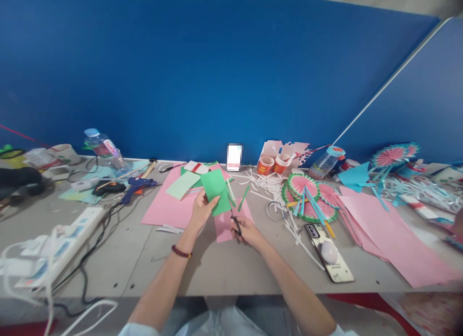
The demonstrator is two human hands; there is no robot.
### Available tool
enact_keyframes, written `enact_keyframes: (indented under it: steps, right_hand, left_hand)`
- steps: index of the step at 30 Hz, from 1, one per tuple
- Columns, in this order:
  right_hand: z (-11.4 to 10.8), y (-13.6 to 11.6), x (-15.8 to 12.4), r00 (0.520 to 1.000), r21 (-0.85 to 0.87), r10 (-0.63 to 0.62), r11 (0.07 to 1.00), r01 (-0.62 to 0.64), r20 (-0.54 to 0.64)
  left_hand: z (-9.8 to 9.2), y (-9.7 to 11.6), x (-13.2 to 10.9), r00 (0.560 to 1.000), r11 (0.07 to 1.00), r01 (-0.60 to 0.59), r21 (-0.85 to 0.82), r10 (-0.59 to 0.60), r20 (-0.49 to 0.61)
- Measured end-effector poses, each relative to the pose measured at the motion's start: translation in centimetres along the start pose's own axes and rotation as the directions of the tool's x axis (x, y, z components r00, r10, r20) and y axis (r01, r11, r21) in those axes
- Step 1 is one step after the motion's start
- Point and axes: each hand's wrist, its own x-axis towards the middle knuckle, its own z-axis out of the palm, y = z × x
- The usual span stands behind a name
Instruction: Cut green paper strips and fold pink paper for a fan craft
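Green paper [216,190] is pinched in the left hand [201,209], whose grip is closed with the thumb over its lower edge, above the worktop [217,273] midway along the front edge. The right hand [249,231] has its grip closed round the scissors [233,215], blades at the paper's right side. A pink sheet [222,231] lies beneath, and a phone [329,254] lies toward the right edge.

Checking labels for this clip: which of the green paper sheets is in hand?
The darker green sheet, held by the left hand, with scissors in the right hand at its edge. The paler green sheet lies flat on pink paper, untouched.
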Motion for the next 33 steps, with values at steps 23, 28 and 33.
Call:
enact_keyframes:
  steps: [23,28,33]
  right_hand:
    - [-0.1,-1.4,-1.1,0.999,-0.005,-0.029,1.0,0.029,0.041]
    - [-0.1,-0.9,-1.0,0.996,-0.001,-0.051,0.999,0.051,0.072]
    - [0.0,-0.8,-0.7,0.998,0.013,-0.05,0.999,0.05,0.041]
  left_hand:
    - [-0.1,0.1,0.0,1.0,1.0,0.003,0.02,-0.003,0.0]
    - [-0.2,0.1,-0.1,0.998,0.996,0.057,-0.065,-0.058,-0.005]
    - [-0.5,-0.2,-0.1,0.996,0.988,0.093,-0.123,-0.093,0.004]
